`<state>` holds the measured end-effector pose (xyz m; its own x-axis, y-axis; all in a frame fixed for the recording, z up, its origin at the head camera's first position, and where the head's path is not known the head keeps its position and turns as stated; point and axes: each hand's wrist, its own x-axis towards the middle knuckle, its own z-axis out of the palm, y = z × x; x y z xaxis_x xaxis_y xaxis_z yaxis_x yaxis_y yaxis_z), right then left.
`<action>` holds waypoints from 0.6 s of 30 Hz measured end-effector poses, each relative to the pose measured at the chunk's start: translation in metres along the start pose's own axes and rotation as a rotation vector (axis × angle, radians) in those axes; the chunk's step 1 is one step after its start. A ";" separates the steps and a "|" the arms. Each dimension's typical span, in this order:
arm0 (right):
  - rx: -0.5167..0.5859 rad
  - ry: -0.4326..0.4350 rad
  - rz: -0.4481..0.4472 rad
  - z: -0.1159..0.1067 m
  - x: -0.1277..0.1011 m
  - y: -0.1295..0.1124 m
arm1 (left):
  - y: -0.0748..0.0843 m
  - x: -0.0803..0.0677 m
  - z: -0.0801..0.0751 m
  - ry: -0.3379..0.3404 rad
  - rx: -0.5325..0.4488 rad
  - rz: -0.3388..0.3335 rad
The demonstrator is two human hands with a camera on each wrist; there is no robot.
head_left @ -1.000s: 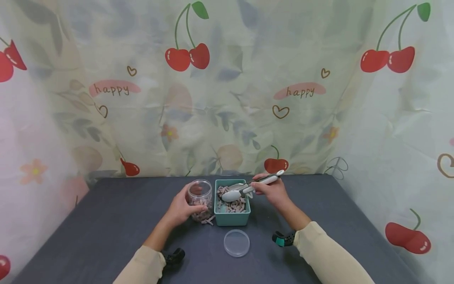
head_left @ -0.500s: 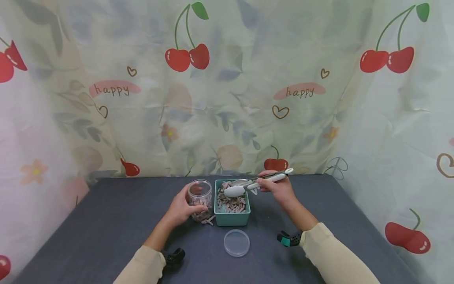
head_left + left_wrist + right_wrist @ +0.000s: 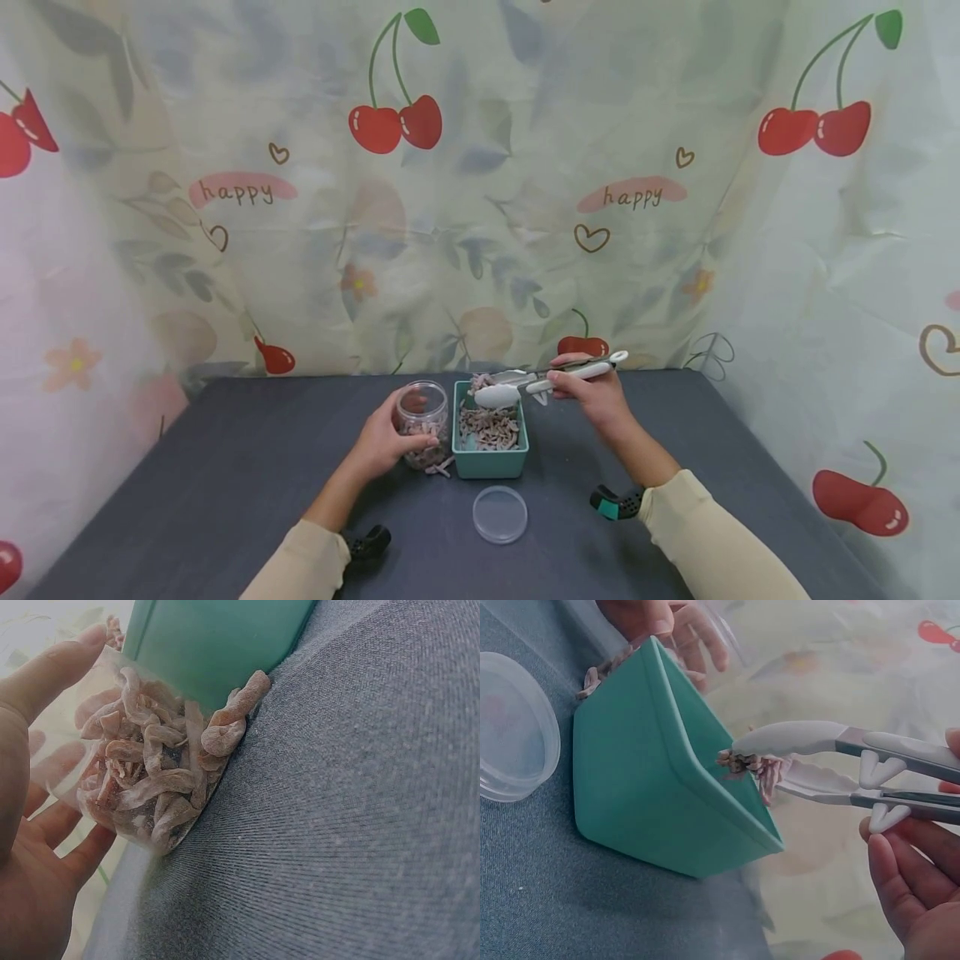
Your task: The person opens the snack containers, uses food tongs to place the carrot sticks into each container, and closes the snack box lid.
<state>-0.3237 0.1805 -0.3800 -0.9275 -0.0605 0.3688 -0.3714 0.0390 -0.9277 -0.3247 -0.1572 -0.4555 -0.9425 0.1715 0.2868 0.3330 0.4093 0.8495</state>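
Observation:
My left hand (image 3: 382,442) wraps around a clear plastic jar (image 3: 422,421) part-filled with pinkish dried strips (image 3: 150,787), standing on the dark table. Right of it is a teal bin (image 3: 489,462) holding more of the strips (image 3: 489,427). My right hand (image 3: 592,396) grips white tongs (image 3: 540,383) above the bin's far end, and the tong tips (image 3: 780,761) pinch a small clump of strips (image 3: 754,765) just over the bin's rim (image 3: 705,769). A few loose strips (image 3: 438,467) lie between jar and bin.
The jar's clear lid (image 3: 499,514) lies flat on the dark grey table (image 3: 225,467) in front of the bin. A cherry-print curtain (image 3: 480,192) closes off the back and sides. Wrist camera mounts (image 3: 618,502) sit on both forearms.
The right hand has lifted the tongs up and back from the bin's middle, carrying a clump of strips. The left hand and the jar have stayed still.

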 end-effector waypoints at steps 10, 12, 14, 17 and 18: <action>0.020 -0.038 -0.017 0.003 -0.004 -0.023 | -0.001 -0.001 -0.001 -0.006 -0.033 0.021; 0.017 -0.042 -0.026 0.005 -0.006 -0.031 | -0.001 -0.001 -0.001 -0.009 -0.031 0.016; 0.015 -0.046 -0.032 0.007 -0.007 -0.036 | -0.001 -0.001 -0.001 -0.010 -0.027 0.013; 0.017 -0.051 -0.036 0.006 -0.004 -0.035 | -0.001 -0.001 0.000 -0.006 -0.019 0.018; 0.017 -0.052 -0.041 0.006 -0.002 -0.033 | -0.001 -0.001 0.000 -0.005 -0.017 0.021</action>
<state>-0.3093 0.1735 -0.3509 -0.9081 -0.1138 0.4030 -0.4075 0.0183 -0.9130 -0.3245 -0.1579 -0.4569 -0.9350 0.1850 0.3027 0.3526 0.3897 0.8508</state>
